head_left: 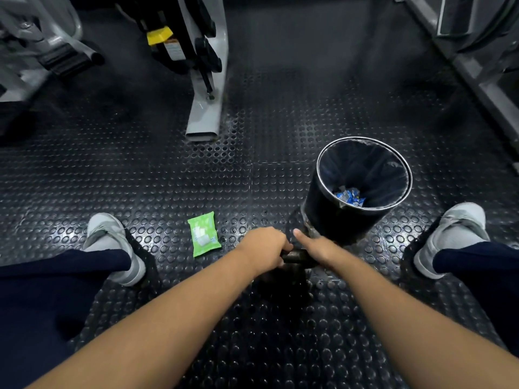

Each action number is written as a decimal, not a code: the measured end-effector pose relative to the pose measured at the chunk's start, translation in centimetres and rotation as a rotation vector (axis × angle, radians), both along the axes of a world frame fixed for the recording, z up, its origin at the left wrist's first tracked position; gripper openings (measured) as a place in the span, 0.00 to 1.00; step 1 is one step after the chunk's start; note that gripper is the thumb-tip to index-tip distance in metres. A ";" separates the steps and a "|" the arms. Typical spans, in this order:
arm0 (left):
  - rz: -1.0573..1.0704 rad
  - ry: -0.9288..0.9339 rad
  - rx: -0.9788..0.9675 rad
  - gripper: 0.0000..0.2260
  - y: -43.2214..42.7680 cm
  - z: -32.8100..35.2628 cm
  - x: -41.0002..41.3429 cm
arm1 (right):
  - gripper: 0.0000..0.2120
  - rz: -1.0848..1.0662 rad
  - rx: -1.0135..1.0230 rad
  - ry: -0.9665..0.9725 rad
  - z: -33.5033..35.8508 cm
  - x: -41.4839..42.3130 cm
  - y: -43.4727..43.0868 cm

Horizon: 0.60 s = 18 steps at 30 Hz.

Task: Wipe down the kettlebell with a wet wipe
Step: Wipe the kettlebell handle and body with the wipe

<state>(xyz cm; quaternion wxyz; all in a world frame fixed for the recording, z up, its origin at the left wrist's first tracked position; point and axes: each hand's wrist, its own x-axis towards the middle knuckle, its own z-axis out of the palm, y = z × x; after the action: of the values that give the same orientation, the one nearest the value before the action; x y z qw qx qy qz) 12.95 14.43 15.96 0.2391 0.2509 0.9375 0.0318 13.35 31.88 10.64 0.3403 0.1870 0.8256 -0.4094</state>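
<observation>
So far: we judge the task barely begun. Neither hand holds a wipe, and nothing shows that any wiping has been done.
Kettlebell [283, 287]: low in the centre of the frame, standing on the studded rubber floor [168, 178] between our feet. Its dark body is hard to make out against the mat.
Left hand [264, 248]: fingers curled round the left end of the handle [298, 256], holding nothing else.
Right hand [316, 249]: wrapped over the right end of the handle, with one digit stretched straight out towards the top of the frame.
Wet wipe pack [204, 233]: green, lying flat on the floor just left of the left hand, near it but untouched. We cannot tell whether its flap is open.
Bin [323, 214]: black and lined, right of centre, just above the kettlebell in the frame, with blue scraps at the bottom.
Shoes [112, 242]: grey, one at the lower left and one at the right edge.
Gym machines [205, 80]: across the top of the frame.
Left to do: as we read it, everything that counts. We let go of the handle, pull a wipe from the pack, go over the handle and body, and probably drop the used wipe in the bin.
</observation>
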 end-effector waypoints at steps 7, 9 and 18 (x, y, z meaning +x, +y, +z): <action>0.037 -0.010 0.016 0.24 -0.3 -0.7 -0.2 | 0.45 -0.628 -0.459 -0.088 -5.2 2.6 0.2; 0.040 -0.007 0.018 0.24 -0.3 -0.9 -0.2 | 0.57 -0.459 -0.262 -0.080 -4.8 1.1 0.9; -0.012 0.051 0.012 0.19 -0.3 -0.9 0.0 | 0.37 0.169 0.172 -0.143 3.0 -2.2 0.5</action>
<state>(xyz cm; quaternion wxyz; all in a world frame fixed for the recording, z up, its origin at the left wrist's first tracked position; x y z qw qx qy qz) 12.94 14.16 15.10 0.2137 0.2586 0.9416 0.0295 11.17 32.37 13.64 0.4142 0.1738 0.8441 -0.2928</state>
